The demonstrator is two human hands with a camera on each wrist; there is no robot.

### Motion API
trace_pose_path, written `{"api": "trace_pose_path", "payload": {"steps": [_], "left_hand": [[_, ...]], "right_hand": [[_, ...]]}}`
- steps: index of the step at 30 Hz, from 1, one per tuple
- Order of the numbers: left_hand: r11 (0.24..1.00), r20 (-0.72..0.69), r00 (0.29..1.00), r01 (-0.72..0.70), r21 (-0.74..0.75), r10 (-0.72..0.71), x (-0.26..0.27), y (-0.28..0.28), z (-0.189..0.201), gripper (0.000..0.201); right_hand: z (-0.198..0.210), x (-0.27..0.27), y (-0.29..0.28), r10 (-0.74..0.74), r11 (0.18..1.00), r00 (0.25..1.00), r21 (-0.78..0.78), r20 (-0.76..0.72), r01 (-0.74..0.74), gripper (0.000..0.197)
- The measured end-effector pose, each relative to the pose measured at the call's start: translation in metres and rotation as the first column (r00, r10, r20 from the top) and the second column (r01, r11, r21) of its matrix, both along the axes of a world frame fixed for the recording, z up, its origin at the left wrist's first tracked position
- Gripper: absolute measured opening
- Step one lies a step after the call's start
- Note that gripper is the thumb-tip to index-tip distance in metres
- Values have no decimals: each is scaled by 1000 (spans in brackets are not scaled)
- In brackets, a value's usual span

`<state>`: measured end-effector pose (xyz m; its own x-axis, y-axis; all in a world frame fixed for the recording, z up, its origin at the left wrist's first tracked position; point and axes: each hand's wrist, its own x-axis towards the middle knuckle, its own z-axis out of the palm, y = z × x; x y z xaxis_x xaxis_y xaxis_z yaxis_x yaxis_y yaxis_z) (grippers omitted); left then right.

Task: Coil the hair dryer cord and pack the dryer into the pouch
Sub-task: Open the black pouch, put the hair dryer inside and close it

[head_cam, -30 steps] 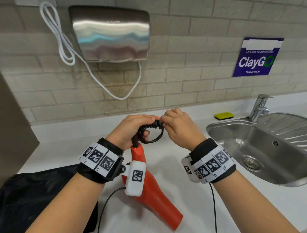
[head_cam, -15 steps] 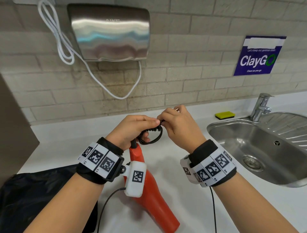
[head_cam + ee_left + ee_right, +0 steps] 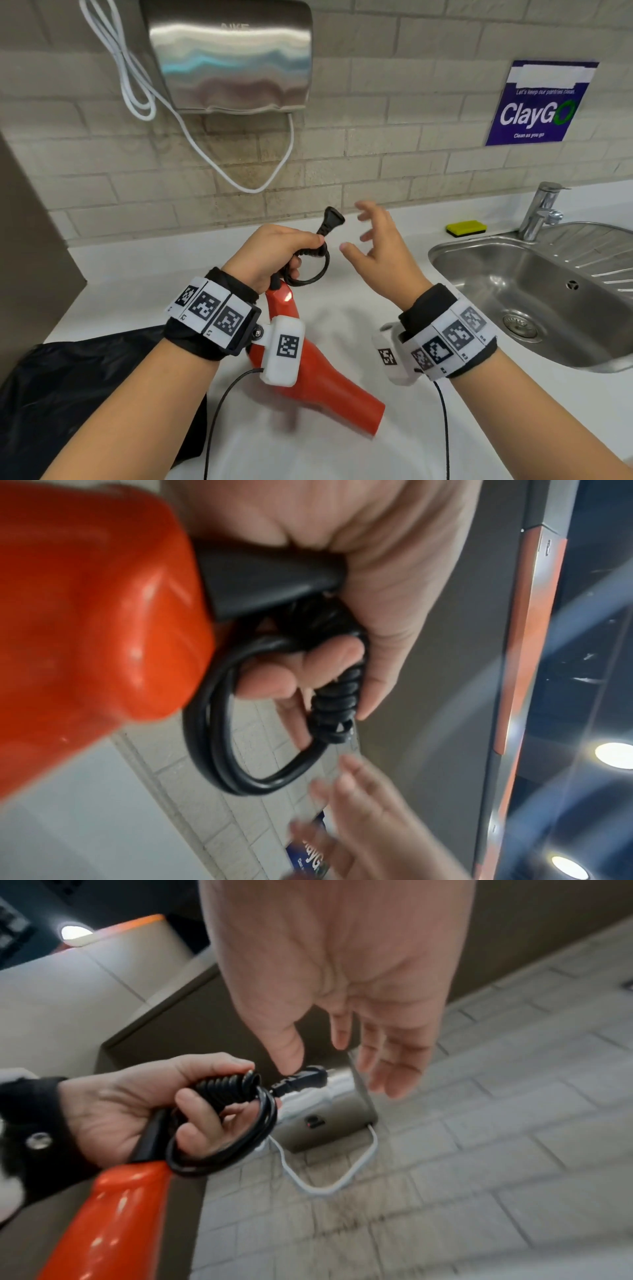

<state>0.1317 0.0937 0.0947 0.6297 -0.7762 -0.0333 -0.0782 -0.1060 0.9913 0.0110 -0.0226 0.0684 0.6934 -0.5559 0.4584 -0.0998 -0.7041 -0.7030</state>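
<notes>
The cord looks already coiled and wrapped, gripped in the left hand above the dryer, the right hand spread empty beside it, while the pouch under the left forearm waits unfilled.

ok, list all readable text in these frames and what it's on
"ClayGO" – blue poster on the brick wall.
"Let's keep our pantries clean." – small line above it, just legible.
"Clean as you go" – small line below it.
Embossed brand on the steel hand dryer: too faint to read.
Wristband tags: square codes; tiny labels unreadable.
</notes>
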Motion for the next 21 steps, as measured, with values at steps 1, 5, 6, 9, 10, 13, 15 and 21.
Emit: {"api": "trace_pose_path", "payload": {"steps": [1, 5, 6, 9, 10, 13, 15, 21], "left_hand": [[1000, -15, 1000, -20, -10, 19, 1, 0, 0, 12], [998, -46, 997, -56, -21, 55, 4, 1, 1, 11], [998, -50, 997, -61, -20, 60, 3, 1, 1, 11], [998, -62, 996, -57, -12, 57, 0, 2, 1, 10], [999, -62, 997, -51, -6, 51, -1, 2, 1, 10], [999, -65, 997, -38, 14, 39, -4, 2, 1, 11], [999, -74, 997, -35, 20, 37, -5, 1, 1, 10], [1000, -75, 997, -19, 15, 20, -9, -3, 1, 11]], "right_hand": [[-8, -2, -1, 7, 997, 995, 75, -97, 0, 52], [-48, -13, -1, 242, 970, 595, 187, -767, -153, 56], [-58, -15, 1, 262, 963, 450, 202, -854, -177, 63], [-80, -14, 6, 263, 958, 218, 226, -940, -179, 79], [-85, -13, 7, 283, 953, 198, 251, -938, -173, 82], [-93, -12, 12, 367, 927, 198, 339, -909, -163, 83], [-94, -12, 19, 412, 908, 203, 380, -888, -178, 81], [-98, -12, 32, 460, 887, 271, 419, -846, -197, 65]]}}
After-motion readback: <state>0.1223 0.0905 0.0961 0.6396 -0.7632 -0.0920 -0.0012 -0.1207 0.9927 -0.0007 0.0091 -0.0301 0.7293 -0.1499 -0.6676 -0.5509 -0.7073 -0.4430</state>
